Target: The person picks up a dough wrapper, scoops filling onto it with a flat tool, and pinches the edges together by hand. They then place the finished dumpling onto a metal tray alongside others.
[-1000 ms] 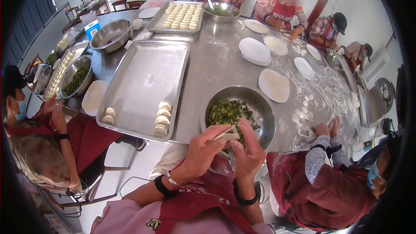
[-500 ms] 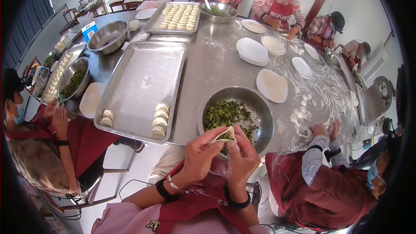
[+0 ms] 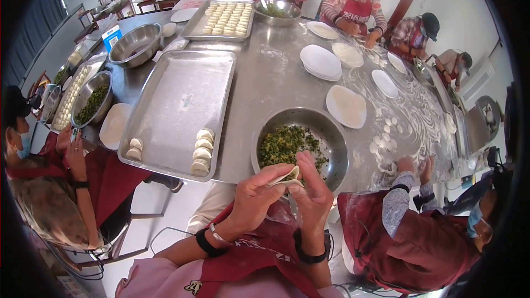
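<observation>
Both of my hands pinch one folded dough wrapper (image 3: 288, 177) in front of the near rim of a steel bowl (image 3: 337, 149). My left hand (image 3: 255, 194) grips the wrapper's left side, and my right hand (image 3: 312, 190) holds its right side with thumb and fingers. Green filling (image 3: 290, 144) lies in the bowl behind them. To the left, a large metal tray (image 3: 185, 85) bears a short row of dumplings (image 3: 202, 153) at its near right corner and a smaller group (image 3: 134, 149) at its near left.
A plate of wrappers (image 3: 346, 106) and stacked white plates (image 3: 321, 62) stand beyond the bowl. A fuller dumpling tray (image 3: 190, 32) is at the back. One person (image 3: 72, 187) sits at left, another (image 3: 414, 237) works at right, and others line the far side.
The wrapper is folded further together, hiding most of its filling. My right fingers have lifted and straightened somewhat. The view has shifted slightly.
</observation>
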The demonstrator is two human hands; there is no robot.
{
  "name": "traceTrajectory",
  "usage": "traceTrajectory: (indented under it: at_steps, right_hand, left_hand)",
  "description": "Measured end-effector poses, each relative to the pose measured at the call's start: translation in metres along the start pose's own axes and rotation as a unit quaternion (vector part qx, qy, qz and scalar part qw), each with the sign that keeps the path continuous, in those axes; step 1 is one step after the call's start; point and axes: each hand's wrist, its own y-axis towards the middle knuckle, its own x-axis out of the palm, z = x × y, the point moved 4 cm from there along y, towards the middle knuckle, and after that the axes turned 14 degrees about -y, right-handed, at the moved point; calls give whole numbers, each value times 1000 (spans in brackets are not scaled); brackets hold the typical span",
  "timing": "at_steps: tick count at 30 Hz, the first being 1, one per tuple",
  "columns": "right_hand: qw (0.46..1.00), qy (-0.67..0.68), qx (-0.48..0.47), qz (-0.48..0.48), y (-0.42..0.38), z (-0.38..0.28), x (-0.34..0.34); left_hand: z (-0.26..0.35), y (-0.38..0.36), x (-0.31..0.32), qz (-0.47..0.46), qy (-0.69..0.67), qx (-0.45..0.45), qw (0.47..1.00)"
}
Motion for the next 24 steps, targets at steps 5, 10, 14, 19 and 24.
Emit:
traceTrajectory:
  at_steps: [5, 10, 14, 19, 24]
  right_hand:
    - [998, 62, 11, 5, -6, 11, 3]
    - [994, -73, -72, 47, -9, 6, 3]
    - [985, -128, -109, 38, -8, -3, 0]
    - [983, -156, -94, 6, -6, 1, -3]
    - [996, -60, -53, -32, -3, 4, -1]
  left_hand:
    - [-6, -3, -3, 15, -40, -35, 998]
    - [4, -4, 4, 32, -11, -2, 999]
    - [4, -6, -1, 6, 103, 14, 995]
    - [5, -4, -5, 7, 99, -14, 995]
    - [6, -4, -6, 7, 112, -51, 992]
